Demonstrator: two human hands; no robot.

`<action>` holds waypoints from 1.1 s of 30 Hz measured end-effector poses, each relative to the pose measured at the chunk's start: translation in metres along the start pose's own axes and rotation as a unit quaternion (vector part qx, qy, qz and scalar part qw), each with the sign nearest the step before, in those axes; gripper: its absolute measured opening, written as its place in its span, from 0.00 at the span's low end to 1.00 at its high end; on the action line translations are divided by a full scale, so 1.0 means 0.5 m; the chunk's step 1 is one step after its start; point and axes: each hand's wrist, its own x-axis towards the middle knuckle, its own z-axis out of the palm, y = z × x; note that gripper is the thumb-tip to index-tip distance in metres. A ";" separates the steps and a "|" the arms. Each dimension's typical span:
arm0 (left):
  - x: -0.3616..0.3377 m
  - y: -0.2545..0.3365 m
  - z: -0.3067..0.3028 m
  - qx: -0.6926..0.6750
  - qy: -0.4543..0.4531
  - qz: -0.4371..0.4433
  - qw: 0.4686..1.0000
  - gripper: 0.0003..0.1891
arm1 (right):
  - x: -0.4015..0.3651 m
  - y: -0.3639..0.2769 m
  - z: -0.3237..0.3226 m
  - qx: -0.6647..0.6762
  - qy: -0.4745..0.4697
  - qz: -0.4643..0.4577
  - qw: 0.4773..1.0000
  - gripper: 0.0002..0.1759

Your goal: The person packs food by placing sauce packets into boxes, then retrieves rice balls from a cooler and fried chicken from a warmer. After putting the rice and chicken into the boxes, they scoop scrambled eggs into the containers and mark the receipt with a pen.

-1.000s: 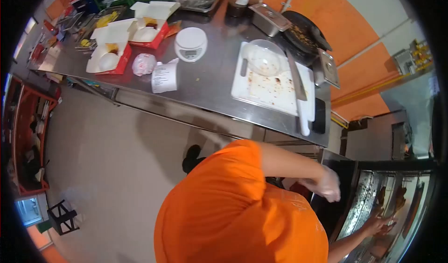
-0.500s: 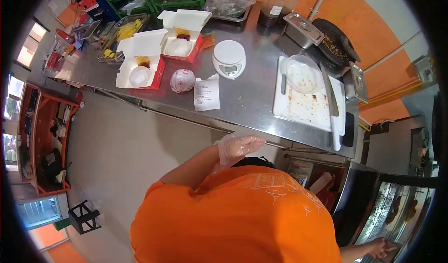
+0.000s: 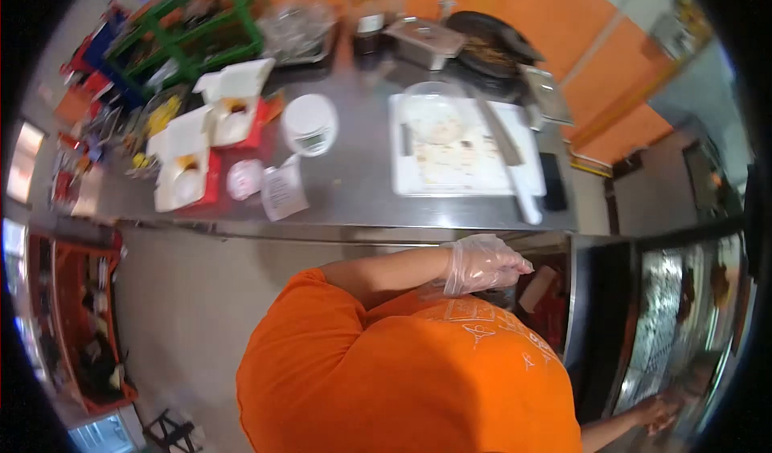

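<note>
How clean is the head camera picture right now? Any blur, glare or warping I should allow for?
Head view: strong fisheye warping with a black rim all round; motion blur throughout, worst on the shelves at top left; the gloved hand reads sharpest; a soft sheen on the steel table; reflections in the display case glass at right, where the other hand is dim.

Gloved left hand hovers empty below steel counter; right hand at display case.
</note>
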 end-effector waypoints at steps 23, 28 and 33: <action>1.012 0.542 0.300 0.318 -0.049 0.305 0.896 0.19 | -0.049 0.087 0.020 0.746 0.075 0.241 0.617 0.27; 1.076 0.544 0.314 0.323 -0.069 0.224 0.917 0.19 | -0.045 0.090 0.021 0.755 0.070 0.248 0.603 0.29; 1.078 0.523 0.308 0.308 -0.060 0.197 0.929 0.20 | -0.046 0.088 0.018 0.751 0.063 0.250 0.607 0.29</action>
